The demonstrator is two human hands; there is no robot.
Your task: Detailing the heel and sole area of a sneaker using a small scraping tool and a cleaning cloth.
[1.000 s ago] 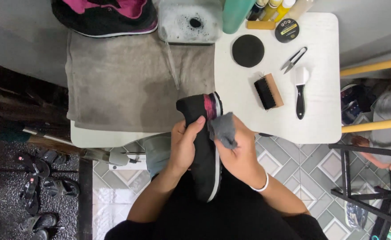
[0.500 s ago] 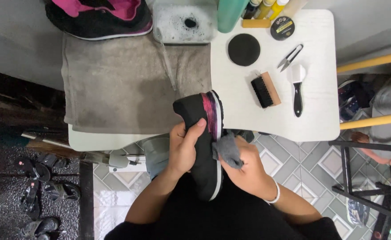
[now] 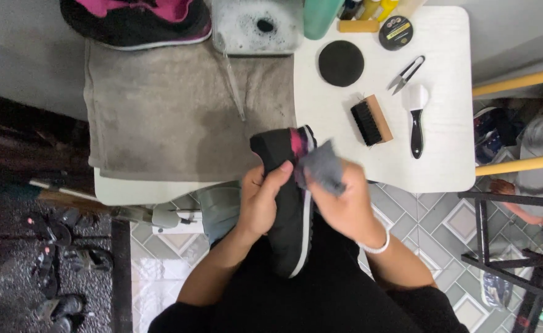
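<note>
Item: black sneaker (image 3: 287,209) with a white sole edge and a pink lining, being held over the person's lap, just in front of the near edge of the white table (image 3: 444,166). Its toe end is pointing toward the table and overlapping the table edge in this view; its heel end is pointing back toward the body.

Left hand (image 3: 260,200): wrapping around the left side of the sneaker, fingers closed firmly on the upper, thumb lying across the top.

Right hand (image 3: 345,203): closing on a grey cloth (image 3: 323,168), which is bunched in the fingers and pressing against the sneaker's right side near the pink opening. A white band (image 3: 376,248) is sitting on this wrist.

On the table, outward from the sneaker:
- Grey towel (image 3: 179,117), lying spread over the left half, with damp patches showing.
- Wooden-backed brush (image 3: 371,120) with black bristles, lying just beyond the right hand.
- White brush with a black handle (image 3: 416,120), lying beside the wooden one.
- Small snips (image 3: 405,74), lying near the far right.
- Round black pad (image 3: 341,63), lying flat.
- Round tin (image 3: 395,32), sitting near the far edge.
- Tub of soapy water (image 3: 256,26), standing at the far edge, touching the towel.
- Second shoe (image 3: 139,21), black and pink, resting at the towel's far left corner.
- Teal bottle (image 3: 323,11), standing beside the tub.

Floor: grey patterned tiles (image 3: 419,209) are showing below the table.
</note>
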